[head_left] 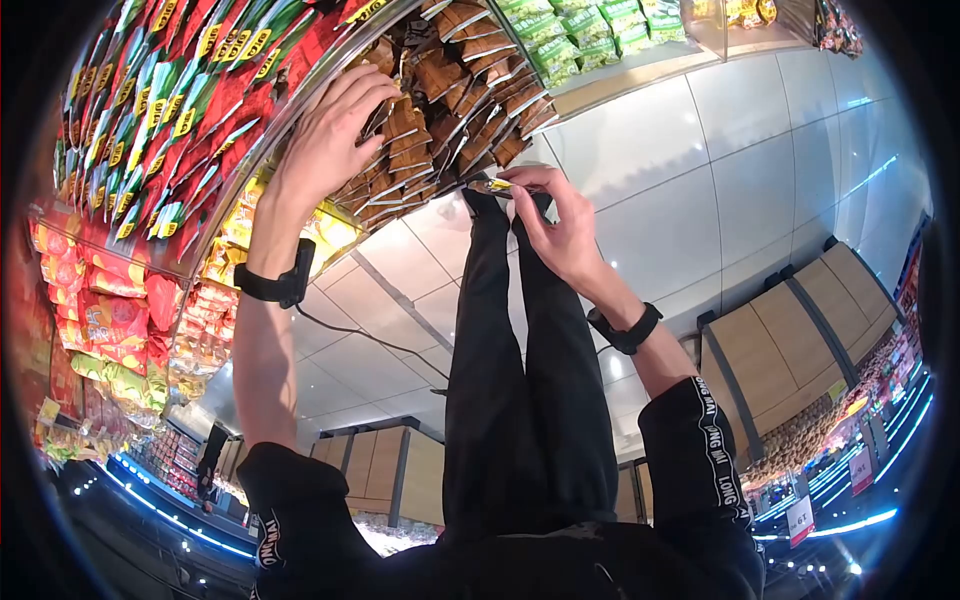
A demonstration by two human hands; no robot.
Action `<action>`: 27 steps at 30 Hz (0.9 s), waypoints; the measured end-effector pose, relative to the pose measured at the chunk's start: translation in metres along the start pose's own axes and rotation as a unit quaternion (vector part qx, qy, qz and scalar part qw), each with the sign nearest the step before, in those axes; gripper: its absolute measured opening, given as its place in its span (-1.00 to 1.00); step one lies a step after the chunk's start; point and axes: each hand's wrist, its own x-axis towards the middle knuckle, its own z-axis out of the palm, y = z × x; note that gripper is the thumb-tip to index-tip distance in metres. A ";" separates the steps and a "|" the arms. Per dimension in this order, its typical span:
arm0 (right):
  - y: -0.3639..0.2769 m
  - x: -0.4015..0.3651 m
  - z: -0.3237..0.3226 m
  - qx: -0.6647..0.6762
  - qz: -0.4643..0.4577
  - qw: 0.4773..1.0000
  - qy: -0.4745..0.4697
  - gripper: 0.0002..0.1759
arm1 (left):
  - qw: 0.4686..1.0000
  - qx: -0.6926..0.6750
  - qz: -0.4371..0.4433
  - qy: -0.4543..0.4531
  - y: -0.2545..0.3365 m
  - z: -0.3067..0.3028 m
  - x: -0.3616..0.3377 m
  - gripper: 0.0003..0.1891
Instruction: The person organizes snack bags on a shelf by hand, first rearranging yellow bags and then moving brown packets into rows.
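Observation:
Rows of brown snack packets [410,140] fill a shelf compartment at the top centre. My left hand [335,130] rests at the left side of these packets, fingers apart and slightly curved, with nothing visible in its grip. Below the front edge of that compartment, my right hand [555,215] pinches a small packet [496,185] with yellow on it between thumb and fingertips. Most of this packet's detail is too small to make out. Both wrists wear black bands.
Red and green packets [170,110] stand in the shelf at the upper left, with yellow packets [235,235] beside them. Green bags [590,30] lie on a shelf at the top right. Wooden cabinets [800,330] stand at the right. A cable hangs from the left wristband.

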 end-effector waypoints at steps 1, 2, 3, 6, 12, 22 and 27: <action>0.000 -0.001 0.000 0.006 0.004 1.000 -0.005 -0.85 | 1.000 0.013 0.009 -0.015 0.000 -0.004 0.000 -0.47; 0.001 -0.002 0.001 0.006 0.006 1.000 -0.005 -0.85 | 0.999 0.027 0.018 -0.031 0.001 -0.005 -0.001 -0.45; 0.002 -0.003 0.002 0.011 0.018 1.000 -0.015 -0.85 | 0.999 0.026 0.018 -0.032 0.000 -0.004 -0.001 -0.45; 0.004 -0.003 0.005 0.002 0.007 0.999 -0.032 -0.84 | 0.999 0.027 0.000 -0.035 -0.003 -0.004 0.000 -0.50; -0.009 0.012 0.014 -0.046 -0.119 0.992 -0.018 -0.78 | 0.997 0.071 -0.009 -0.007 0.003 0.010 0.008 -0.68; -0.023 0.050 0.031 -0.054 -0.127 0.990 0.036 -0.77 | 0.999 0.041 -0.001 -0.029 0.019 0.015 0.005 -0.71; -0.018 0.048 0.016 -0.099 -0.111 0.988 0.034 -0.81 | 0.994 0.104 0.009 -0.037 0.026 0.022 0.003 -0.71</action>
